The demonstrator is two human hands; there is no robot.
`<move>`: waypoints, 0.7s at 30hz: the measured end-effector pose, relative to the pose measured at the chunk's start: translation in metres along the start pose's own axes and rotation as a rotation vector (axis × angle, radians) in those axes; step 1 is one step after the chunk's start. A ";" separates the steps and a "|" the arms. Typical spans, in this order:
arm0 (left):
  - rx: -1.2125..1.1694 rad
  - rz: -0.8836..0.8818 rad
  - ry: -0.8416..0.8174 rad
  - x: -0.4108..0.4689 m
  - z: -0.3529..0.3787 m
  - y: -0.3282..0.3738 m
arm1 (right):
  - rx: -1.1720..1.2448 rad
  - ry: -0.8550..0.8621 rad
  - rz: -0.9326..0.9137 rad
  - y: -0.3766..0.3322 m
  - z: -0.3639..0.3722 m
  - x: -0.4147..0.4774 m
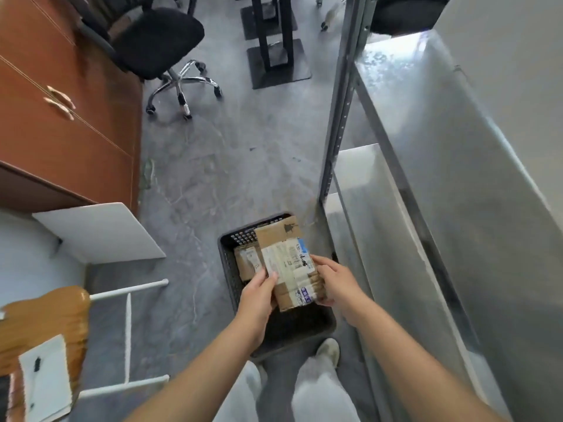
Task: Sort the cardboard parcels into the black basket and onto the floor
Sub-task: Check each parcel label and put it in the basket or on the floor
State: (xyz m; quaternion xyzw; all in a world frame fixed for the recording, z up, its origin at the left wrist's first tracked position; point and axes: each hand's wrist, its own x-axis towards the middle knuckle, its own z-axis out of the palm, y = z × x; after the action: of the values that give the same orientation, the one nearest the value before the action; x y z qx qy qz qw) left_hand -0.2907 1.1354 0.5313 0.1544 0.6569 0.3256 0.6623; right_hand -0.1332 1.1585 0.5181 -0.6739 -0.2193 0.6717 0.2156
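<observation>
A black basket (227, 269) stands on the grey floor in front of my feet. Both hands hold a taped cardboard parcel (289, 263) with white labels over the basket. My left hand (259, 292) grips its left edge, thumb on top. On the parcel's right edge, my right hand (330, 284) has its fingers curled round the side. A smaller cardboard parcel (248, 261) lies inside the basket, partly hidden under the held one.
A metal shelf rack (426, 178) runs along the right. A brown wooden cabinet (61, 117) and a black office chair (161, 41) stand at the left and back. A white-framed stool (45, 315) with a notepad sits at the lower left.
</observation>
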 end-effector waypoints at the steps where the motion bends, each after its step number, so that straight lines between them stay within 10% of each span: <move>1: 0.008 -0.020 0.001 0.016 0.001 -0.005 | 0.031 -0.001 0.034 0.004 -0.003 0.014; 21: 0.001 -0.324 0.044 0.410 -0.079 -0.183 | -0.090 0.191 0.027 0.189 0.105 0.415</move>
State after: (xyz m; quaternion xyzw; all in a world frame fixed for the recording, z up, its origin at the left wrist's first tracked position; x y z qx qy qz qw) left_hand -0.3568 1.2424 0.0929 0.0397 0.6878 0.2174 0.6915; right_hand -0.2363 1.2476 0.0705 -0.7469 -0.2186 0.5966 0.1959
